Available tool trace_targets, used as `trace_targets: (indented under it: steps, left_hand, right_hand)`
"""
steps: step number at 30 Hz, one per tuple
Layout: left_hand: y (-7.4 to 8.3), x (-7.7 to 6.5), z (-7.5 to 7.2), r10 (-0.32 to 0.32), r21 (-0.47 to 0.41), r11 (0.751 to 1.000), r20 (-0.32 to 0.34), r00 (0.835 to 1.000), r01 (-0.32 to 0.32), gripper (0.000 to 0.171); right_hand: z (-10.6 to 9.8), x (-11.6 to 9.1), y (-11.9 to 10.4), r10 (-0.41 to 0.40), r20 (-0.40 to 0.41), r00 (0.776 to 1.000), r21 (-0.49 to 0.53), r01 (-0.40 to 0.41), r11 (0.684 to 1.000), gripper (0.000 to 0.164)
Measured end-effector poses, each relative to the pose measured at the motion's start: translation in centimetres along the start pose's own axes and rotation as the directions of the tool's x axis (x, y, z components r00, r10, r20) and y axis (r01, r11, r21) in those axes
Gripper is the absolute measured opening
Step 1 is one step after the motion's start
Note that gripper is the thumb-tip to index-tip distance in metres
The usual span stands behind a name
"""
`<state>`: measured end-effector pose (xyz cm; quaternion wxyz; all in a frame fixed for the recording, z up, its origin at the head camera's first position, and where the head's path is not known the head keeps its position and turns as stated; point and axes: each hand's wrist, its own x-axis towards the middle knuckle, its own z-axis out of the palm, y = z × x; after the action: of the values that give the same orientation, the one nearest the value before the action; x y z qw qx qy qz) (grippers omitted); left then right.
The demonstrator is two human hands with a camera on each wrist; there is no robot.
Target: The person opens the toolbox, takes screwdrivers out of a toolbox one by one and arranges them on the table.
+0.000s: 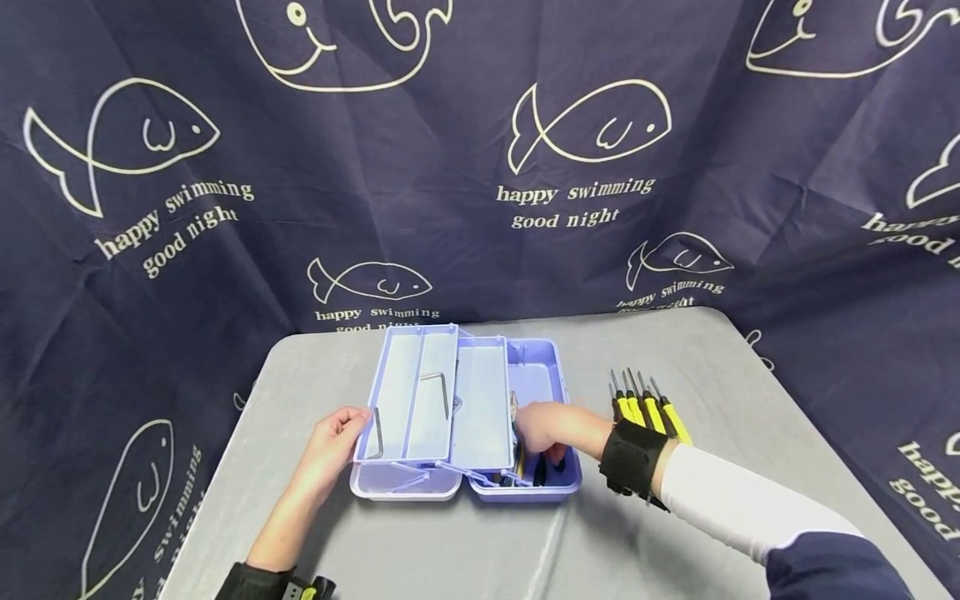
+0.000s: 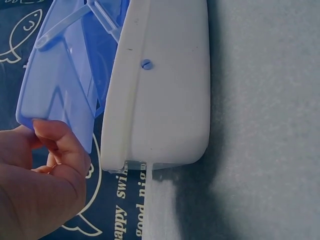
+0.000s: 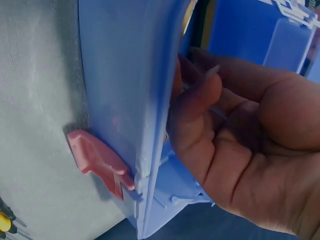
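A blue toolbox (image 1: 525, 495) stands unfolded on the table, its stepped trays raised to the left. My left hand (image 1: 333, 442) pinches the outer edge of the upper tray (image 2: 52, 95) between thumb and fingers. Two L-shaped hex keys lie in that tray, one hex key (image 1: 378, 433) by its left edge and another hex key (image 1: 446, 396) over the divider. Down in the deep base is my right hand (image 1: 546, 429), fingers curled, among dark-handled tools (image 1: 540, 471). Its fingertips are hidden behind the wall, so I cannot tell whether it holds something.
Several yellow-and-black screwdrivers (image 1: 645, 410) lie side by side right of the toolbox. A pink latch (image 3: 100, 160) sticks out from the base's outer wall. The pale lid (image 2: 170, 90) sits low under the raised trays. Behind the grey table (image 1: 615, 542) hangs a dark fish-print curtain (image 1: 450, 208).
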<state>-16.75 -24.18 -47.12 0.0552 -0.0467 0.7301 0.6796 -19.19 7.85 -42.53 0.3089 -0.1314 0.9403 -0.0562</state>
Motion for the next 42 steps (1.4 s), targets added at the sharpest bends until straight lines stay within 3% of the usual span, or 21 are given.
trace_targets:
  steps: [4, 9, 12, 23, 34, 42]
  left_hand:
    - [-0.1, 0.1, -0.1, -0.001, 0.001, 1.0, -0.001, 1.0, 0.001, 0.023]
    - [-0.3, 0.1, 0.0, 0.006, 0.008, 1.0, -0.004, 1.0, -0.006, 0.023]
    - [-0.3, 0.1, 0.0, 0.006, 0.013, 1.0, -0.002, 1.0, -0.006, 0.023]
    - [-0.1, 0.2, 0.3, 0.018, 0.014, 1.0, -0.001, 1.0, -0.018, 0.022]
    - [-0.2, 0.1, 0.1, 0.017, 0.025, 1.0, -0.01, 1.0, -0.017, 0.023]
    - [-0.1, 0.0, 0.4, 0.007, 0.01, 1.0, -0.005, 1.0, -0.007, 0.022]
  right_hand:
    - [0.3, 0.4, -0.5, 0.043, 0.056, 0.998, -0.062, -0.04, 0.997, 0.026]
    - [0.4, 0.7, -0.7, 0.082, 0.152, 0.985, -0.064, -0.073, 0.995, 0.025]
    - [0.6, 0.7, -0.8, 0.091, 0.162, 0.983, -0.076, -0.079, 0.994, 0.024]
    - [1.4, 1.4, 0.2, 0.019, 0.027, 0.999, -0.079, -0.017, 0.997, 0.026]
    - [1.5, 0.9, 0.6, -0.043, -0.096, 0.994, -0.064, 0.037, 0.997, 0.029]
    - [0.5, -0.3, 2.2, -0.129, -0.175, 0.976, 0.081, 0.145, 0.986, 0.024]
